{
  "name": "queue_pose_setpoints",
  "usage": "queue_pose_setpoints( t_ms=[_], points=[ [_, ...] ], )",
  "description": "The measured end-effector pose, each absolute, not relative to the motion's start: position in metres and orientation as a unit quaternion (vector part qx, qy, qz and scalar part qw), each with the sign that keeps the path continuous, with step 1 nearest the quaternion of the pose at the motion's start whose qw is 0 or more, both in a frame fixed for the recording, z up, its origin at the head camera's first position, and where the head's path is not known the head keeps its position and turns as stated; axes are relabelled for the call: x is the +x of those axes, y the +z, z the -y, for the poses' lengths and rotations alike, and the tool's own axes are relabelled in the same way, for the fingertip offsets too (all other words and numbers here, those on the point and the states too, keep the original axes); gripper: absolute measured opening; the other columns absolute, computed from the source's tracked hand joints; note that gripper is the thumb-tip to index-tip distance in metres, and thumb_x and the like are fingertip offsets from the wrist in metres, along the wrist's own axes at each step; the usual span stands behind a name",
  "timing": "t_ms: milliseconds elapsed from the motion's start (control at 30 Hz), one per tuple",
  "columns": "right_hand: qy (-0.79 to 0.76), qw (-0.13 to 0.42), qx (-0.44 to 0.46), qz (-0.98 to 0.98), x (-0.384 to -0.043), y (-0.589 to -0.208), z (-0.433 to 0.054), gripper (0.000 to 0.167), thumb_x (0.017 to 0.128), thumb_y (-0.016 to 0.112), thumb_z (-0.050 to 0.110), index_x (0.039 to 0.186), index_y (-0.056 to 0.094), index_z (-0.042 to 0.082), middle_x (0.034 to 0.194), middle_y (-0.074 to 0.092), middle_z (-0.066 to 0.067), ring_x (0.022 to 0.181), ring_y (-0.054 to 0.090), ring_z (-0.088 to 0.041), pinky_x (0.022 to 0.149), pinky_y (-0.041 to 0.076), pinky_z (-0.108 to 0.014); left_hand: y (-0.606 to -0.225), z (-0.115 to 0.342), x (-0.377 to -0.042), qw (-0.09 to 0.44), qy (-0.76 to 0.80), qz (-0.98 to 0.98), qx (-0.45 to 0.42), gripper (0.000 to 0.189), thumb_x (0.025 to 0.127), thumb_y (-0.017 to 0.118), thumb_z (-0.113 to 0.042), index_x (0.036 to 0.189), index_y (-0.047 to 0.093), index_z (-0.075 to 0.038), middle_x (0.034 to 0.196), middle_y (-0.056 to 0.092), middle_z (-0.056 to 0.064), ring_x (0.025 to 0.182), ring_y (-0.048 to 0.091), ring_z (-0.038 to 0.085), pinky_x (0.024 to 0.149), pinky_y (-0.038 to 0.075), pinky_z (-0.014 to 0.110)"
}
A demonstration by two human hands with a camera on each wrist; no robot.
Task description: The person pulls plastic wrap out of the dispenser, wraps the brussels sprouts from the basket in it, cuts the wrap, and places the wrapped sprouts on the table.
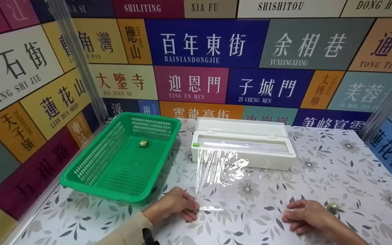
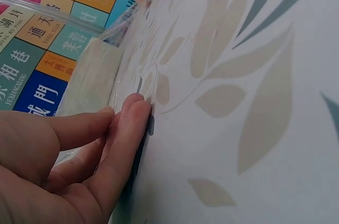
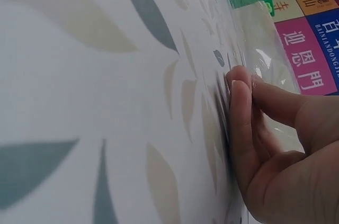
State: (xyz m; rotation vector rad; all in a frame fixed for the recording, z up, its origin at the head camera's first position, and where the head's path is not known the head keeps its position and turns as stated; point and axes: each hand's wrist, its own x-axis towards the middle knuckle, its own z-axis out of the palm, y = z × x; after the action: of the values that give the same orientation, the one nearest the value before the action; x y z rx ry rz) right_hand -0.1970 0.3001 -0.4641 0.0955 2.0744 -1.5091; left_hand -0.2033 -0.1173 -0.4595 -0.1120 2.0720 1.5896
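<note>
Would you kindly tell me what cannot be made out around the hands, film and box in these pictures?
Underside of the film roll: head view, hidden by the white box's front wall.
Clear film edge within the left hand: left wrist view, covered by the fingers.
Rest of the beige sleeve: head view, cut off by the bottom edge.
What the small round thing in the green basket is: head view, too small.

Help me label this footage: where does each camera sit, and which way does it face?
Head: worn on the head, facing forward and down over green basket, white box and film; left hand, sleeve and right hand show.
Left wrist: on that wrist, looking across the tablecloth; left hand close, right hand at top.
Right wrist: on that wrist, looking towards the basket; only the right hand shows.
Shared: the head and left wrist views show both hands.
</note>
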Motion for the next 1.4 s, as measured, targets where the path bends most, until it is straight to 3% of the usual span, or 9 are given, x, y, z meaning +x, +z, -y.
queue_pose_setpoints(
  t_ms=[100, 333, 533, 600, 767, 867, 1100, 1400],
  points=[
    [-0.568, 0.281, 0.046, -0.772, -0.197, -0.466, -0.302, 0.061, 0.091, 0.073, 0.025, 0.130, 0.042, -0.010, 0.090, 0.078, 0.000, 0.067, 0.071, -0.011, 0.058, 0.060, -0.025, -0.458, 0.117, -0.203, 0.262, 0.582, -0.769, -0.037, 0.005, 0.089, 0.069, 0.003, 0.091, 0.072, 0.006, 0.074, 0.075, 0.016, 0.056, 0.070, 0.014, 0.060, 0.063, 0.030],
    [-0.598, 0.288, 0.040, -0.747, -0.192, -0.469, -0.308, 0.040, 0.093, 0.071, 0.023, 0.121, 0.055, 0.000, 0.094, 0.078, -0.001, 0.072, 0.073, -0.012, 0.066, 0.062, -0.026, -0.457, 0.116, -0.203, 0.262, 0.576, -0.773, -0.036, 0.005, 0.089, 0.068, 0.003, 0.090, 0.072, 0.006, 0.073, 0.074, 0.014, 0.056, 0.069, 0.013, 0.060, 0.063, 0.030],
    [-0.613, 0.270, 0.074, -0.739, -0.184, -0.465, -0.305, 0.068, 0.092, 0.073, 0.023, 0.137, 0.038, -0.015, 0.093, 0.079, -0.002, 0.068, 0.071, -0.011, 0.069, 0.063, -0.030, -0.457, 0.115, -0.203, 0.257, 0.572, -0.778, -0.036, 0.005, 0.088, 0.068, 0.004, 0.088, 0.072, 0.006, 0.072, 0.074, 0.015, 0.055, 0.069, 0.014, 0.059, 0.063, 0.030],
    [-0.617, 0.271, 0.067, -0.736, -0.182, -0.464, -0.305, 0.071, 0.092, 0.072, 0.022, 0.139, 0.036, -0.016, 0.094, 0.079, -0.003, 0.068, 0.072, -0.011, 0.071, 0.064, -0.031, -0.458, 0.115, -0.203, 0.255, 0.572, -0.779, -0.035, 0.005, 0.088, 0.068, 0.004, 0.088, 0.072, 0.006, 0.072, 0.074, 0.015, 0.055, 0.069, 0.014, 0.059, 0.063, 0.030],
    [-0.615, 0.291, 0.037, -0.732, -0.183, -0.466, -0.307, 0.036, 0.094, 0.070, 0.024, 0.120, 0.063, -0.001, 0.097, 0.079, 0.000, 0.070, 0.071, -0.008, 0.072, 0.063, -0.028, -0.459, 0.117, -0.201, 0.255, 0.573, -0.778, -0.030, 0.005, 0.089, 0.068, 0.003, 0.089, 0.072, 0.006, 0.071, 0.073, 0.013, 0.056, 0.069, 0.014, 0.059, 0.063, 0.030],
    [-0.617, 0.312, 0.025, -0.722, -0.184, -0.469, -0.311, 0.020, 0.097, 0.067, 0.024, 0.110, 0.068, 0.009, 0.098, 0.079, 0.004, 0.073, 0.070, -0.006, 0.072, 0.062, -0.025, -0.459, 0.118, -0.200, 0.257, 0.576, -0.776, -0.027, 0.005, 0.089, 0.068, 0.002, 0.089, 0.072, 0.006, 0.072, 0.074, 0.013, 0.058, 0.070, 0.014, 0.060, 0.063, 0.030],
    [-0.615, 0.347, 0.025, -0.708, -0.188, -0.470, -0.315, 0.018, 0.098, 0.063, 0.026, 0.105, 0.069, 0.011, 0.095, 0.079, 0.003, 0.079, 0.074, -0.008, 0.072, 0.062, -0.022, -0.460, 0.119, -0.200, 0.256, 0.585, -0.769, -0.027, 0.006, 0.089, 0.069, 0.001, 0.091, 0.071, 0.007, 0.076, 0.075, 0.017, 0.059, 0.071, 0.016, 0.060, 0.063, 0.031],
    [-0.604, 0.358, 0.012, -0.712, -0.192, -0.471, -0.316, 0.017, 0.098, 0.063, 0.022, 0.105, 0.071, 0.009, 0.091, 0.078, 0.003, 0.080, 0.074, -0.008, 0.070, 0.062, -0.022, -0.458, 0.120, -0.195, 0.250, 0.600, -0.759, -0.029, 0.005, 0.090, 0.067, 0.002, 0.090, 0.070, 0.005, 0.069, 0.073, 0.014, 0.055, 0.069, 0.014, 0.057, 0.063, 0.031]
  ],
)
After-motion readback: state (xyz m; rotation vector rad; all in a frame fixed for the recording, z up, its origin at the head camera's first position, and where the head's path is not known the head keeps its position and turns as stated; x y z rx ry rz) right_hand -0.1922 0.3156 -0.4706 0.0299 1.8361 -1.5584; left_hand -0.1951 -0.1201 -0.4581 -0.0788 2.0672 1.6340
